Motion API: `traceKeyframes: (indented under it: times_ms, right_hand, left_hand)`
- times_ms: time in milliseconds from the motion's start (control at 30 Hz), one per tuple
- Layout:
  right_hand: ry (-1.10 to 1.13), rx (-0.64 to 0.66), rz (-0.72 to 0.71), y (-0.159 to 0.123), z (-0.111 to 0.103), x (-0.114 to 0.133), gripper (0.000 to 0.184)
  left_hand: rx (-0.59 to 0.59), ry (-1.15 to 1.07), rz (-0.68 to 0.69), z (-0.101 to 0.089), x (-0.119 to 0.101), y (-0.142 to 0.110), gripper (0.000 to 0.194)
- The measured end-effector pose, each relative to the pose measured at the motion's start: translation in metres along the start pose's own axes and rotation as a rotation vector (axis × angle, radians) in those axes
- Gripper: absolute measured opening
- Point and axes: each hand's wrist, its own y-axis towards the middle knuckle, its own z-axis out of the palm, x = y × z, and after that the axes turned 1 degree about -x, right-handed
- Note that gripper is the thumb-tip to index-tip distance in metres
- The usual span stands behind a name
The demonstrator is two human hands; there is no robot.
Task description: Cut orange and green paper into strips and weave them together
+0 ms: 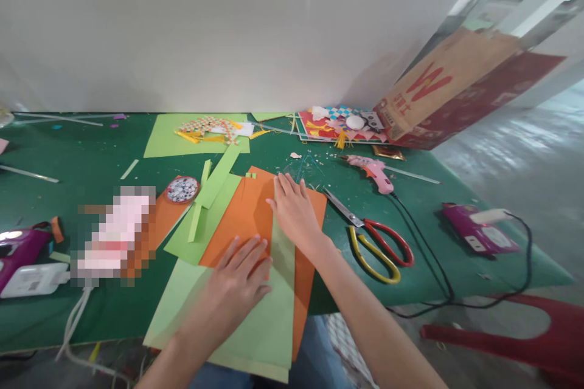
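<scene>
Currently | left hand [241,272] and right hand [294,205] palms down, fingers loosely spread, gripping nothing | orange paper [244,206] beneath both, long axis seemingly running away from the body | right nearer its far edge, left over pale green paper [267,331] too

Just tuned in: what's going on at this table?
At the green table, a person's left hand lies over orange paper and light green paper. The right hand lies farther forward, over the same sheets. Neither hand grips a tool; the scissors and pink glue gun lie off to the right.
</scene>
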Motion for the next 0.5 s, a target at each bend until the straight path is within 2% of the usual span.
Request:
traceKeyframes:
  times_ms: [100, 200, 367, 500]
  right_hand:
    - [0.040, -0.067, -0.082, -0.024, -0.007, 0.000, 0.047]
    - [0.020, -0.103, -0.123, -0.054, -0.013, -0.003, 0.042]
    - [-0.034, -0.170, -0.083, -0.090, -0.016, -0.014, 0.038]
    - [-0.014, -0.204, -0.046, -0.098, -0.015, -0.020, 0.038]
  left_hand:
    - [0.016, 0.027, -0.026, 0.001, 0.005, 0.001, 0.037]
    - [0.055, 0.053, -0.043, 0.000, 0.009, 0.003, 0.040]
    - [0.029, 0.103, -0.003, -0.003, 0.008, 0.012, 0.034]
    - [-0.020, 0.103, -0.047, -0.002, 0.004, 0.019, 0.030]
